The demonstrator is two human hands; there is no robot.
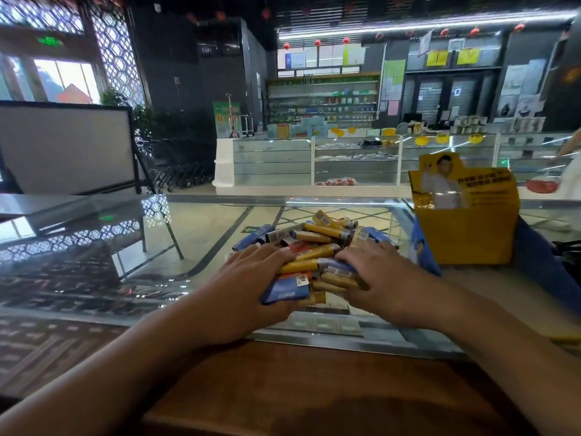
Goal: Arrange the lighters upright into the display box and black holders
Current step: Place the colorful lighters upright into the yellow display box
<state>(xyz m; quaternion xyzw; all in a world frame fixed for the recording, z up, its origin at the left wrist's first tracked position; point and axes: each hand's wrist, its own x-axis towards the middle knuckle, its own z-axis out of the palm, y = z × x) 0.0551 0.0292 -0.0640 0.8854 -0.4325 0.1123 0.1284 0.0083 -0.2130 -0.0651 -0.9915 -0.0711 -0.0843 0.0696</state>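
**glasstop_gus:** Head cam has the lighters dumped in one loose heap on the glass bench, all lying flat and crisscrossed, yellow and blue bodies mixed. How would you grab these?

**flint_fan:** They look light, hard and slick. Plastic on glass, so I'd guess they skate and roll the moment you nudge them. Scooping a bunch gets you a messy handful pointing every way.

**glasstop_gus:** Both hands are cupping the pile. The left hand has its fingers curled round the near-left side of the heap, and the right hand presses in from the right, fingers bent over the lighters.

**flint_fan:** Fine for herding. For standing them up, I'd pinch one by the middle of its body, metal end up.

**glasstop_gus:** The yellow display box stands just right of the pile, near the right hand. I can't make out any black holders.

**flint_fan:** Thin card, probably tips easily, so steady it.
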